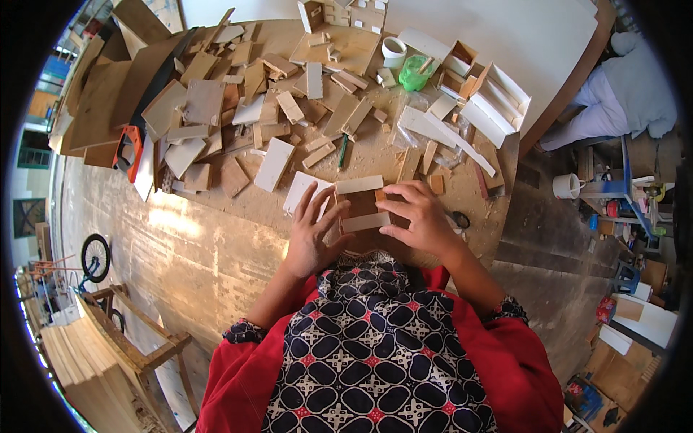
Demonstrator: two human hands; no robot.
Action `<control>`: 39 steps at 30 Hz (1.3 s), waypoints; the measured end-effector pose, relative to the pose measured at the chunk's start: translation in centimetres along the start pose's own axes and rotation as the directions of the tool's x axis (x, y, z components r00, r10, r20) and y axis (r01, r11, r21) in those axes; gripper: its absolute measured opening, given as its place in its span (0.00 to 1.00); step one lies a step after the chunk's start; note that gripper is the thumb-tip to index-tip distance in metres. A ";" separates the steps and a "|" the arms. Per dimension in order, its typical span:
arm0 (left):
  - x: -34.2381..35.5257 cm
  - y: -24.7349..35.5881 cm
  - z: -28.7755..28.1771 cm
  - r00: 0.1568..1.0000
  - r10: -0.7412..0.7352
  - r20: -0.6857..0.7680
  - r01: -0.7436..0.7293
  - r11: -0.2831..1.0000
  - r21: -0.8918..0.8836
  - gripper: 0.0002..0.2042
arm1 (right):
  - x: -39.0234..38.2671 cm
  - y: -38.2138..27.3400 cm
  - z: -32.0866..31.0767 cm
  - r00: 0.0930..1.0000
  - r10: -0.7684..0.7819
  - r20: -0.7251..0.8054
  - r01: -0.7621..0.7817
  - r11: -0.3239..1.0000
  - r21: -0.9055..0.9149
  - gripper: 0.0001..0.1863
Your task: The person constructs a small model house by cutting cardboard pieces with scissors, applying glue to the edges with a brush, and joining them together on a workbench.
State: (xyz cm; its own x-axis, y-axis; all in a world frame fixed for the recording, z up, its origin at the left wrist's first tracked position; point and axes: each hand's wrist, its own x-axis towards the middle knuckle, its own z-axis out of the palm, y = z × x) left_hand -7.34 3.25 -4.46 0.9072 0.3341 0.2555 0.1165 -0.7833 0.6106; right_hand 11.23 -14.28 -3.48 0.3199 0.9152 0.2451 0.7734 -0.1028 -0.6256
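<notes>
"Where to look for the small wooden box (364, 222)?"
"Between the left hand (315, 229) and the right hand (421, 220), near the close edge of the worktop (375, 160)."
"Gripped?"
"On the right, pinched between thumb and fingers. On the left, just beside spread fingers; can't tell if held."
"And past the box?"
"Lots of jumbled wood scraps (291, 108)."

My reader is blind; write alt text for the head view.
The left hand and right hand hold a small open box-like wooden piece at a table strewn with wood offcuts; another person in pale clothes is at far right.
</notes>
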 end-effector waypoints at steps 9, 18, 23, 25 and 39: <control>-0.8 -1.1 1.1 0.817 -0.570 0.082 0.527 0.683 -0.506 0.15 | -1.0 2.0 1.8 0.841 0.539 0.048 -0.500 0.740 0.449 0.20; -0.7 -0.9 0.4 0.827 -0.514 0.227 0.561 0.727 -0.396 0.11 | -1.1 2.8 3.0 0.816 0.568 0.110 -0.549 0.699 0.458 0.16; -1.3 -1.3 0.8 0.823 -0.520 0.229 0.564 0.694 -0.447 0.10 | -0.7 2.2 3.0 0.875 0.483 -0.036 -0.429 0.808 0.404 0.09; -1.3 -0.9 0.6 0.815 -0.533 0.228 0.573 0.681 -0.456 0.10 | 0.2 1.3 2.2 0.905 0.417 -0.078 -0.362 0.854 0.374 0.07; -2.2 -0.6 0.1 0.946 -0.299 0.127 0.325 0.862 -0.390 0.22 | 3.6 -3.2 1.5 0.955 0.023 0.297 0.012 0.993 -0.117 0.18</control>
State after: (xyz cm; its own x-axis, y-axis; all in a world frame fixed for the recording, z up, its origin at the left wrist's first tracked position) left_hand -9.40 2.90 -5.52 0.8747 0.4833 -0.0362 0.2373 -0.3620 0.9015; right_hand 9.11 -10.10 -1.72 0.1606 0.9870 -0.0005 0.8359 -0.1363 -0.5317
